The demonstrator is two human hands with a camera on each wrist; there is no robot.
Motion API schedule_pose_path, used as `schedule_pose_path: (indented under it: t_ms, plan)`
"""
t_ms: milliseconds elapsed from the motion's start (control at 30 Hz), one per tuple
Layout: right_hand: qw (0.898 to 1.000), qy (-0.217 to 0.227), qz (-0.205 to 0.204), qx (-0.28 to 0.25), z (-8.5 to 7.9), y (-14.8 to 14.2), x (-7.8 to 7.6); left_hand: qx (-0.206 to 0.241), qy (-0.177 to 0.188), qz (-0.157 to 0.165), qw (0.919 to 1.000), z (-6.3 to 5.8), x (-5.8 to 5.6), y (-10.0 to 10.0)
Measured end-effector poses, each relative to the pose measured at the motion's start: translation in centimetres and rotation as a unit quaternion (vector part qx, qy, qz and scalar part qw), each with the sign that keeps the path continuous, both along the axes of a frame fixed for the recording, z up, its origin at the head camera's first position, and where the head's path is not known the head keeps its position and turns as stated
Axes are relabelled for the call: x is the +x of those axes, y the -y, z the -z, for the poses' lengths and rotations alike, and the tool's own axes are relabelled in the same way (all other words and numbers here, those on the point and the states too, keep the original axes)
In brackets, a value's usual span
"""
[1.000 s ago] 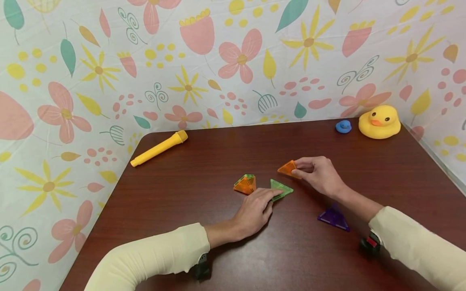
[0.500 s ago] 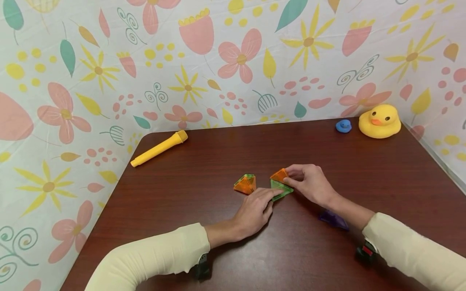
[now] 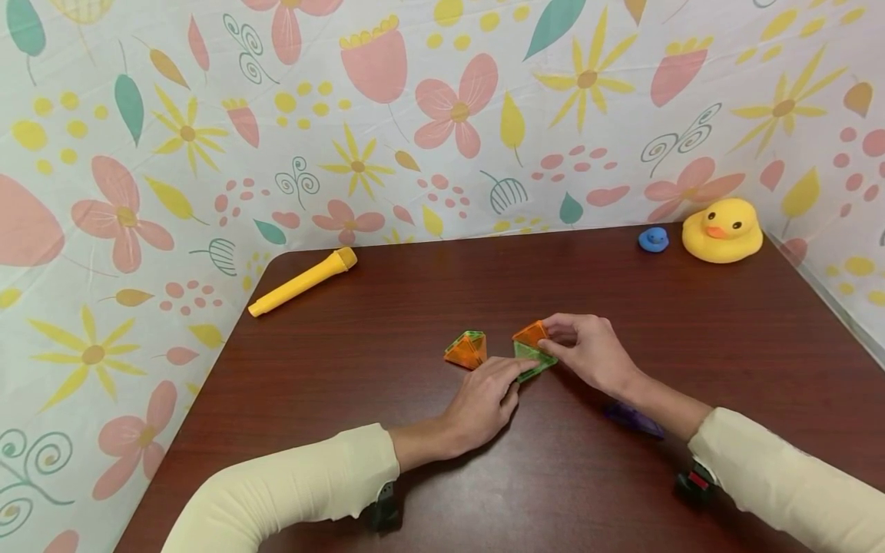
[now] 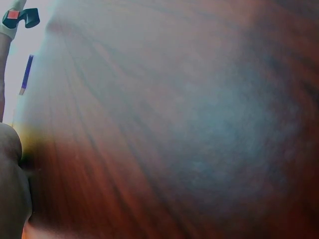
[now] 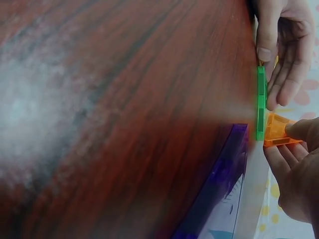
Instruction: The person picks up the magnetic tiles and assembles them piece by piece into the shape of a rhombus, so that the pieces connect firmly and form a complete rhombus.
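An orange tile [image 3: 529, 334] is pinched by the right hand [image 3: 596, 352] beside a green tile [image 5: 260, 113] touched by the left hand [image 3: 482, 403], fingers outstretched.

The left hand [image 3: 484, 403] partly hides the green tile [image 3: 525, 352] — the right hand [image 3: 593, 352], an orange tile [image 3: 529, 335].

Indoor play area, home or nursery unclear: floral-print fabric [image 3: 387, 130] is backing a wood-grain table [image 3: 415, 288], while a yellow rubber duck [image 3: 722, 234] and translucent triangular tiles [image 3: 529, 335] are indicating play.
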State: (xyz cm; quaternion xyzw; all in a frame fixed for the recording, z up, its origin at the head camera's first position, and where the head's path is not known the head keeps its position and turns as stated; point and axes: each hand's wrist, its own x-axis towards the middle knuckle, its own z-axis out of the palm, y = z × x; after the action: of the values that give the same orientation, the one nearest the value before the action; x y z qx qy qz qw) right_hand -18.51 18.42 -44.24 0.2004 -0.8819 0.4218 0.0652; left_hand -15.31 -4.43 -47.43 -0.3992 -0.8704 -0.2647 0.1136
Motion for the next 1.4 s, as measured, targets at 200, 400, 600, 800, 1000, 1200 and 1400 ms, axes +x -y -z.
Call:
schedule_pose_path:
  t_ms: [200,400,600,800,1000,1200,1400]
  plan:
    - [1.000,-0.001,0.000,0.001,-0.03,-0.10,0.08,0.005,-0.001,0.005,1.0000,0.14,-0.10,0.01]
    - [1.000,-0.002,-0.003,0.005,-0.13,-0.09,0.17,0.001,0.005,0.002,1.0000,-0.01,-0.05,0.01]
    - [1.000,-0.001,-0.003,0.008,-0.13,-0.05,0.29,-0.006,0.005,-0.002,1.0000,-0.01,-0.04,0.04]
    - [1.000,-0.001,-0.003,0.007,-0.21,0.00,0.34,-0.007,0.000,-0.003,1.0000,-0.04,-0.02,0.01]
    - [1.000,-0.004,-0.007,0.005,-0.35,-0.07,0.32,-0.010,0.003,-0.006,0.9999,-0.15,0.06,-0.02]
    - [1.000,-0.006,-0.009,0.005,-0.38,-0.23,0.23,-0.007,0.003,-0.005,1.0000,-0.17,0.06,-0.06]
    - [1.000,-0.006,-0.009,0.013,-0.31,-0.47,0.12,-0.006,0.004,-0.003,1.0000,-0.20,0.11,-0.06]
